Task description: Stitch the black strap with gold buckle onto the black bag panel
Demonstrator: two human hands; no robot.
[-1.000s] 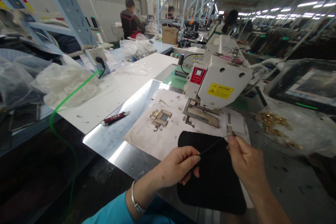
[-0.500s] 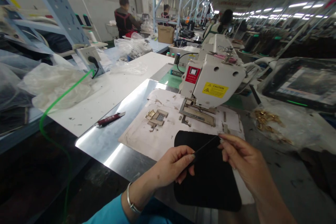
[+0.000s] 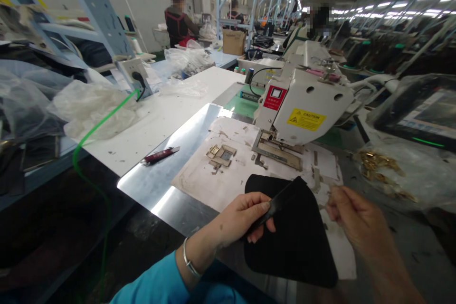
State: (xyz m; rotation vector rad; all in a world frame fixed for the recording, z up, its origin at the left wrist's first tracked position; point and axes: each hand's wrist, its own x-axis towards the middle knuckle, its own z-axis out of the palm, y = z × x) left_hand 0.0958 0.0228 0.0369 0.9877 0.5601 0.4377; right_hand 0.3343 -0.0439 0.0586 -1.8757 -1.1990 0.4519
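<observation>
My left hand (image 3: 251, 216) is closed around a narrow black strip (image 3: 287, 197), thumb on top. The strip points up and to the right, over a larger black panel with rounded corners (image 3: 290, 242). Apart from the strip, my right hand (image 3: 356, 216) hangs to the right of the panel with its fingertips pinched together. It is slightly blurred, and whatever its fingers hold, if anything, cannot be made out. The panel lies on pale sheets in front of a white sewing machine (image 3: 306, 99) with a metal clamp frame (image 3: 280, 152).
A dark red utility knife (image 3: 160, 156) lies on the shiny metal plate (image 3: 142, 183) at left. Small metal template pieces (image 3: 223, 156) sit on the pale sheet. At right are a plastic bag of gold-coloured hardware (image 3: 383, 166) and a screen (image 3: 427, 109). Co-workers sit farther back.
My right hand has let go of the strip's upper end and moved right. The strip now shows its broader face, still in my left hand. The view has shifted slightly.
</observation>
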